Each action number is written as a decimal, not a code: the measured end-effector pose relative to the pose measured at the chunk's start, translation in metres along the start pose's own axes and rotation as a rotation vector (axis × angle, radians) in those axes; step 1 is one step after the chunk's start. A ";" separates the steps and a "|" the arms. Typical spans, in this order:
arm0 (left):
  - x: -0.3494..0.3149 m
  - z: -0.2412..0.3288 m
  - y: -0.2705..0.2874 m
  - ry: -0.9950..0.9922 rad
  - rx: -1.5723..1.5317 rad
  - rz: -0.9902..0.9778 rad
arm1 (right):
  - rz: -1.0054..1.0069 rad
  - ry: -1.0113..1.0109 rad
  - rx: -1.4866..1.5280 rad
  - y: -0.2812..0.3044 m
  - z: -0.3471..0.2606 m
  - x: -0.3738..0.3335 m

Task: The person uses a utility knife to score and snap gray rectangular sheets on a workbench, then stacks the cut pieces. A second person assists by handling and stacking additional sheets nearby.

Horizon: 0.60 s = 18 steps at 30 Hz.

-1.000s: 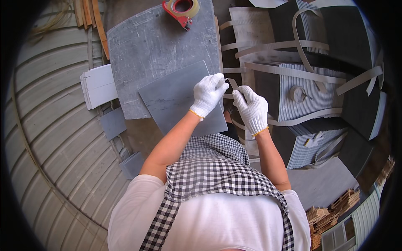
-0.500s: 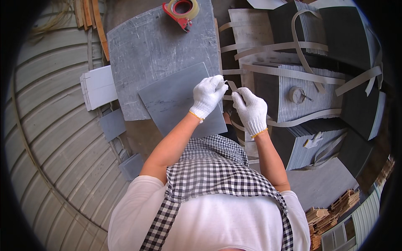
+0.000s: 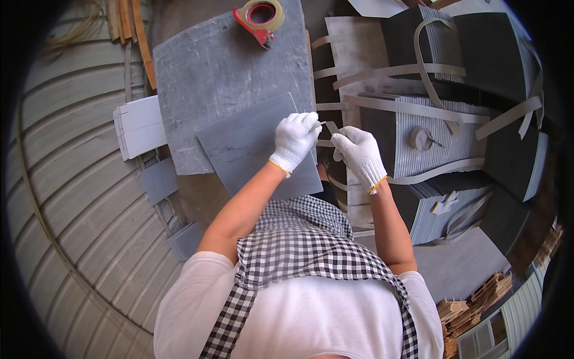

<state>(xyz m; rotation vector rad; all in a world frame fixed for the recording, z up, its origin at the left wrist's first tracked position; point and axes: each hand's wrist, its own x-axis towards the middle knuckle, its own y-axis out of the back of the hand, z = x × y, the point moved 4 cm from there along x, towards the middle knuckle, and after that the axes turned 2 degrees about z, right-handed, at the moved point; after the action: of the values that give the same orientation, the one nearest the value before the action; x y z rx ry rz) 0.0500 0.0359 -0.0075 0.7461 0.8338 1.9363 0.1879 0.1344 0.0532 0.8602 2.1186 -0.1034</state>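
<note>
Close together, flat piece (image 3: 332,127) jutting from pinching right fingers (image 3: 343,141), pale sliver (image 3: 323,122) from gripping left fingers (image 3: 310,119)

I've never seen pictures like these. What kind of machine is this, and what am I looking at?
There's no machine working here: these are a person's own hands in white gloves. The view comes from a wide camera worn on the head, looking down, so straight edges bend. On the scratched grey table sit a red tape dispenser and a smooth grey tile, which sticks out past the near edge. The left hand is over the tile; the right hand is beside it. Something thin shows between their fingertips, too small to identify.
</note>
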 end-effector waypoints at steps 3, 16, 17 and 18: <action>0.000 0.002 0.000 0.028 -0.041 0.012 | -0.097 -0.097 0.301 -0.002 0.007 -0.002; -0.002 0.000 -0.012 0.160 -0.094 0.017 | -0.193 -0.343 1.180 -0.035 0.042 0.008; -0.003 0.000 -0.013 0.169 -0.101 0.022 | -0.223 -0.339 1.233 -0.038 0.046 0.009; -0.003 -0.001 -0.013 0.179 -0.109 0.027 | -0.254 -0.336 1.286 -0.041 0.049 0.011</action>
<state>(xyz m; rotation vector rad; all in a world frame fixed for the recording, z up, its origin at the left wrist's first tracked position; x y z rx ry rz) 0.0573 0.0380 -0.0191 0.5277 0.8213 2.0769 0.1912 0.0918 0.0047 1.1124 1.6611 -1.7342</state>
